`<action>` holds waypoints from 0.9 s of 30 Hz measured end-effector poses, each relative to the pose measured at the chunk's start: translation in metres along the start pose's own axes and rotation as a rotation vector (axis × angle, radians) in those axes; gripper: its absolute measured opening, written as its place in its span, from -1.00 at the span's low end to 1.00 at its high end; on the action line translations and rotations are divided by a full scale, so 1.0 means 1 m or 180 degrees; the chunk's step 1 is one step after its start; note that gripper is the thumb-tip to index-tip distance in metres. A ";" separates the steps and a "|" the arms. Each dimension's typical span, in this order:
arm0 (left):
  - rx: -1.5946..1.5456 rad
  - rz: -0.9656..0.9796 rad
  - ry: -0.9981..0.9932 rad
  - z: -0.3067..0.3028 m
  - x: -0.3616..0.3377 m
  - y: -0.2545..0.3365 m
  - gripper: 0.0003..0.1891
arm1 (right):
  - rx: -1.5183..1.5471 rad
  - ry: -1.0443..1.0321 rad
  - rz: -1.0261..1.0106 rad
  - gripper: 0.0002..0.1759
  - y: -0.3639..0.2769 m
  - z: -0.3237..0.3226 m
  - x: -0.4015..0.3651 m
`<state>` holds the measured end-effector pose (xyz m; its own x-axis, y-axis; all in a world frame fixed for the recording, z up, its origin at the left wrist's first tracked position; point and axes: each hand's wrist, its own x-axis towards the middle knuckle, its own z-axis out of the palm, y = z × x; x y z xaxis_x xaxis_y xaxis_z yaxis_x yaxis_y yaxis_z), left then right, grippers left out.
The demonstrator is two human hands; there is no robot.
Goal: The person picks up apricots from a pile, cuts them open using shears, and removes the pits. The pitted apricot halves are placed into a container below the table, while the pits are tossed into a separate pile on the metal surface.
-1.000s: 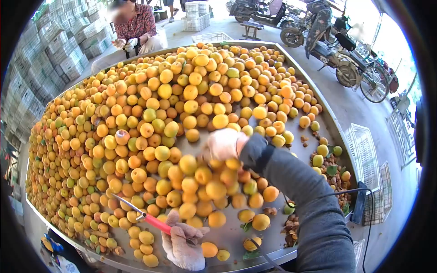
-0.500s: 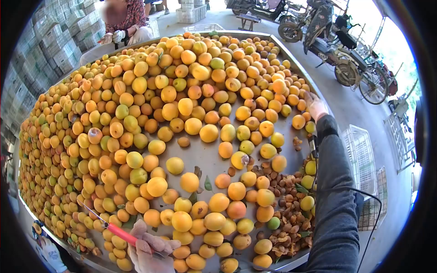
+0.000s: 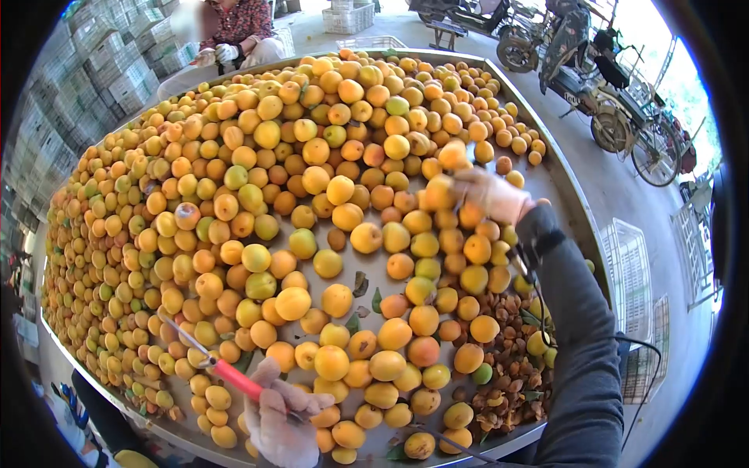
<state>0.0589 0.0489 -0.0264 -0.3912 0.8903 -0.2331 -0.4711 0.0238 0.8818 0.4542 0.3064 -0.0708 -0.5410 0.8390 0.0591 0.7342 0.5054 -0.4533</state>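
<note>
Apricots are heaped all across the metal surface. A red-handled knife is gripped in the gloved left hand. Some apricots on the right side are touched by the right hand, but whether it's spread or pinching can't be told, too blurry.

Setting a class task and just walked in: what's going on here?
A person's pale-gloved left hand grips a red-handled tool with a thin metal blade over a broad metal table heaped with round, mostly orange-yellow fruit. The dark-sleeved right hand is among the fruit, too blurred to tell whether it holds any. Shrivelled brown scraps lie at the near right. Another person is at the far side.
</note>
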 end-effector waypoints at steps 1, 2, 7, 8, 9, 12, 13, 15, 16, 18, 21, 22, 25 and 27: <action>0.0070 -0.0011 -0.0071 -0.004 0.001 -0.001 -0.52 | 0.1788 0.0027 0.1023 -0.42 -0.048 0.001 -0.006; 0.0041 0.0002 -0.0055 -0.005 0.000 0.000 -0.52 | 0.0978 -0.0108 0.0543 -0.45 -0.063 0.009 -0.005; -0.0055 -0.0127 -0.0130 -0.005 0.002 0.007 -0.53 | 0.1071 0.0281 -0.0390 -0.74 -0.069 -0.016 0.057; -0.0117 -0.0105 -0.0218 -0.005 0.003 0.008 -0.55 | 0.1067 0.0784 0.0499 -0.72 -0.087 -0.020 0.086; -0.0227 -0.0077 -0.0243 -0.007 0.002 0.006 -0.57 | 0.0155 0.0686 0.1347 -0.66 -0.107 -0.025 0.109; -0.0305 -0.0181 -0.0179 -0.012 0.004 0.008 -0.57 | -0.0880 0.1036 0.1241 -0.51 -0.135 0.016 0.176; -0.0300 -0.0170 -0.0160 -0.012 0.005 0.011 -0.59 | -0.1575 0.0756 0.1180 -0.49 -0.155 0.030 0.196; -0.0290 -0.0109 -0.0204 -0.016 0.005 0.009 -0.59 | -0.1988 0.0666 0.1359 -0.50 -0.170 0.052 0.221; -0.0272 -0.0075 -0.0299 -0.019 0.005 0.008 -0.60 | -0.2003 0.0657 0.1312 -0.50 -0.176 0.052 0.225; -0.0238 0.0011 -0.0404 -0.021 0.006 0.015 -0.61 | -0.1428 -0.0119 0.1236 -0.50 -0.181 0.041 0.219; -0.0803 -0.0306 -0.0380 -0.015 0.005 0.023 -0.59 | -0.1198 -0.0492 0.0285 -0.55 -0.191 0.078 0.193; -0.0825 -0.0253 -0.0377 -0.019 0.004 0.021 -0.59 | -0.0885 -0.0370 0.0564 -0.55 -0.217 0.073 0.174; -0.0987 -0.0409 -0.0449 -0.028 0.003 0.023 -0.53 | -0.0988 -0.1355 -0.0205 -0.66 -0.246 0.063 0.166; -0.0929 -0.0336 -0.0358 -0.029 0.006 0.028 -0.53 | -0.0541 -0.1362 -0.1646 -0.74 -0.230 0.066 0.198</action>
<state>0.0205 0.0413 -0.0145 -0.2459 0.9349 -0.2559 -0.7175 0.0019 0.6966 0.1515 0.3426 -0.0136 -0.9275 0.3459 -0.1418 0.3735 0.8729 -0.3138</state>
